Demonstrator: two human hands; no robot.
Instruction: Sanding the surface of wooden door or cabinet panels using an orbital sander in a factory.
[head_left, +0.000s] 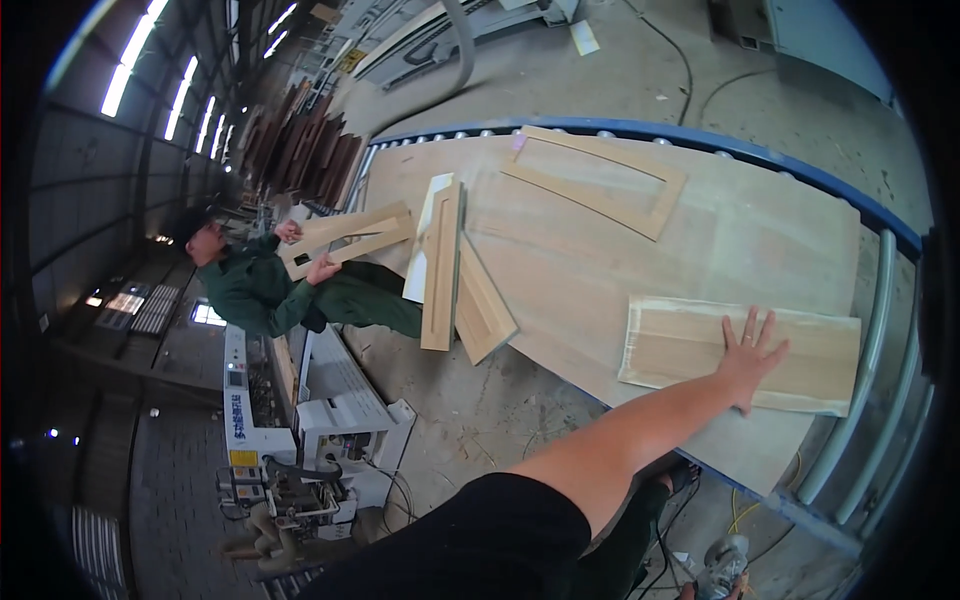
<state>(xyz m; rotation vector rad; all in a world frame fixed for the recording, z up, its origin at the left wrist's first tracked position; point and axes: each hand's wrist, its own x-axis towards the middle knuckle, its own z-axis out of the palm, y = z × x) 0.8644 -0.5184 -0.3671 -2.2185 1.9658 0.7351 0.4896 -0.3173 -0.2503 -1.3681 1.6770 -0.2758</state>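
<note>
The right hand (748, 362) lies flat, fingers spread, gripping nothing, on the pale wooden panel (690, 352) at the table's (720, 230) near corner, the panel's long axis running crosswise; no left hand shows.

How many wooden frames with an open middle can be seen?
2. One frame lies flat at the far end of the big board. The other frame is held by a co-worker beside the table. More may be hidden in the far stacks.

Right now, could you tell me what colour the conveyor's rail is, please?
Blue, on the rail; the head view shows it best.
</note>
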